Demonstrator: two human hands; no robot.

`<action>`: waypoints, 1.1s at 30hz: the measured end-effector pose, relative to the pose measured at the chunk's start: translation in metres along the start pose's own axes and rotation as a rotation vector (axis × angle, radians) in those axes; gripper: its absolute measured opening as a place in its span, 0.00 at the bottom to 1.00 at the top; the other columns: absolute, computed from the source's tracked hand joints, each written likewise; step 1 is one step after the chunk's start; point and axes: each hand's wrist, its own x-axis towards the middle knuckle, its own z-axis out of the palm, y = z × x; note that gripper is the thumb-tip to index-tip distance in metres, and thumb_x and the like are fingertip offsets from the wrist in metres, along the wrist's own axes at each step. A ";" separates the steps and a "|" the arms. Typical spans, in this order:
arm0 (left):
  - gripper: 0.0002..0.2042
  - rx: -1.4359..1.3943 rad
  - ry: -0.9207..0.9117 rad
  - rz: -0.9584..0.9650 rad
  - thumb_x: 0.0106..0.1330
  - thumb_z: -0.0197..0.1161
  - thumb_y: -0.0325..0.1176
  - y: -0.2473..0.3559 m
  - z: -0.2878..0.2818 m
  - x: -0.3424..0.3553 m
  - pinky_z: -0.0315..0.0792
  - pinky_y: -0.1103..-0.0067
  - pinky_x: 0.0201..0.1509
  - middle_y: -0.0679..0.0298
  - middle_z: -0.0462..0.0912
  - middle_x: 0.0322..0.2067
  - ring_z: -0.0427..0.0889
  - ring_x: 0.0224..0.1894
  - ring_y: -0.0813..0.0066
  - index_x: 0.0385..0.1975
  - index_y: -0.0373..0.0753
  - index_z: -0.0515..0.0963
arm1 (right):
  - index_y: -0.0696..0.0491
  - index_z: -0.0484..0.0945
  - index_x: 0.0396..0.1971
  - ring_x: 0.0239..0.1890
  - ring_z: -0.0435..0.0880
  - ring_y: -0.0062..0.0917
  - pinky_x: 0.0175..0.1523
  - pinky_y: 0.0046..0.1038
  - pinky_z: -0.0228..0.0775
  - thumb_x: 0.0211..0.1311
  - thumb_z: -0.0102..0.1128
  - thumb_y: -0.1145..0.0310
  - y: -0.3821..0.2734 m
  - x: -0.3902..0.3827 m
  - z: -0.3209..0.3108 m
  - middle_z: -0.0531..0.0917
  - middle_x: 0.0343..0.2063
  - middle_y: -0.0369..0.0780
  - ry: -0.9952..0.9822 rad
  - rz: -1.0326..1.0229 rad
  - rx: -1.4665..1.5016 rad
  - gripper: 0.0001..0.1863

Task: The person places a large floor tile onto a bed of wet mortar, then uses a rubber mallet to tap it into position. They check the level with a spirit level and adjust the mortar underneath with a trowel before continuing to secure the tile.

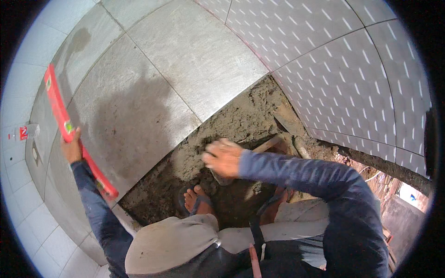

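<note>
Left hand point(72, 149) closed round a long red spirit level point(62, 115), which slants across the left of the frame from upper left toward lower centre; cannot tell whether it touches the grey floor tiles point(194, 60) behind it. Right hand point(225, 157) at frame centre, above rough wet mortar point(241, 113), fingers bent and motion-blurred; cannot tell whether it grips anything. Mortar runs along the tiles' lower edge. Dash-patterned wall tiles point(320, 69) fill upper right. Clear bottle point(28, 132) at far left. Sandalled foot point(199, 201) below the right hand.
</note>
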 end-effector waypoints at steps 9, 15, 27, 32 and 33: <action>0.31 0.337 -0.022 -0.352 0.53 0.73 0.49 -0.176 -0.008 -0.035 0.72 0.62 0.57 0.47 0.83 0.47 0.81 0.52 0.50 0.53 0.35 0.78 | 0.50 0.74 0.51 0.51 0.78 0.47 0.54 0.52 0.69 0.65 0.60 0.54 0.047 -0.102 -0.003 0.77 0.50 0.50 -0.098 0.022 -0.101 0.20; 0.35 0.431 -0.019 -0.460 0.54 0.72 0.53 -0.155 0.009 -0.055 0.67 0.60 0.65 0.45 0.77 0.56 0.74 0.61 0.47 0.56 0.35 0.77 | 0.51 0.73 0.50 0.47 0.82 0.50 0.51 0.56 0.71 0.67 0.57 0.57 0.031 -0.105 -0.007 0.79 0.45 0.51 -0.056 0.054 -0.176 0.18; 0.31 -0.046 -0.080 0.777 0.69 0.56 0.50 0.311 0.220 -0.088 0.49 0.51 0.75 0.51 0.65 0.68 0.59 0.73 0.53 0.66 0.36 0.66 | 0.57 0.71 0.50 0.32 0.75 0.16 0.36 0.22 0.69 0.68 0.53 0.73 0.047 0.037 -0.118 0.77 0.30 0.37 0.606 0.618 1.065 0.13; 0.39 0.048 -0.041 0.419 0.69 0.53 0.55 0.317 0.249 -0.091 0.43 0.50 0.76 0.45 0.59 0.71 0.51 0.76 0.51 0.70 0.28 0.56 | 0.59 0.71 0.52 0.27 0.80 0.33 0.36 0.34 0.73 0.74 0.46 0.64 0.096 0.088 -0.125 0.79 0.28 0.46 0.842 0.635 0.704 0.16; 0.40 0.055 -0.028 0.379 0.69 0.52 0.55 0.319 0.248 -0.091 0.42 0.50 0.76 0.44 0.58 0.71 0.50 0.76 0.50 0.70 0.27 0.56 | 0.60 0.72 0.51 0.27 0.81 0.38 0.37 0.37 0.74 0.74 0.45 0.63 0.103 0.102 -0.129 0.79 0.28 0.49 0.842 0.654 0.637 0.17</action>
